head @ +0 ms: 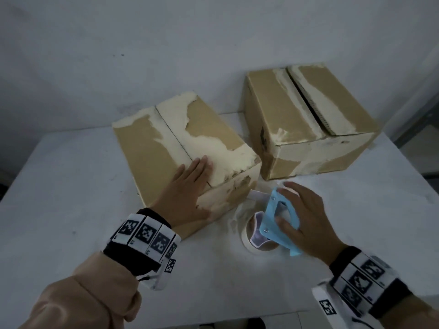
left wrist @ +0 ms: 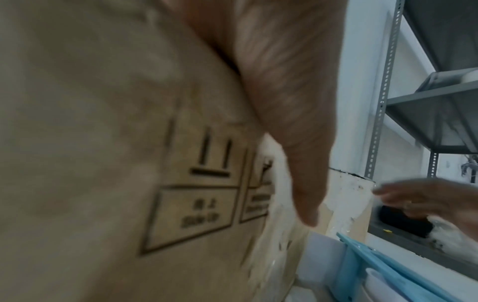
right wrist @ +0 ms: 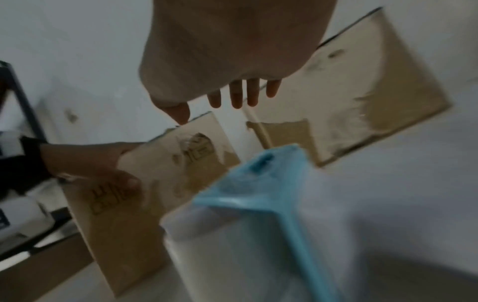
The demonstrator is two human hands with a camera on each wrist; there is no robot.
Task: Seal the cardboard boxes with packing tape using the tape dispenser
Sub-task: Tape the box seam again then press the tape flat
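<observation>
White table bearing two cardboard boxes and a blue tape dispenser. Nearer cardboard box at centre, top flaps closed with the seam unsealed, surface torn pale where old tape was stripped. Left hand laid flat on the near top corner of this box, fingers straight and together, thumb down over the front face; nothing gripped. On the front face, seen from the left wrist, printed handling symbols. Second cardboard box farther back and to the right, apart from the first, its flaps meeting along a dark gap. Tape dispenser on the table just in front of the nearer box's right corner, roll of tape mounted at its left. Right hand spread over the dispenser frame, fingers relaxed and extended, thumb on the blue frame; not closed around it. Metal shelving beyond the table at right.
</observation>
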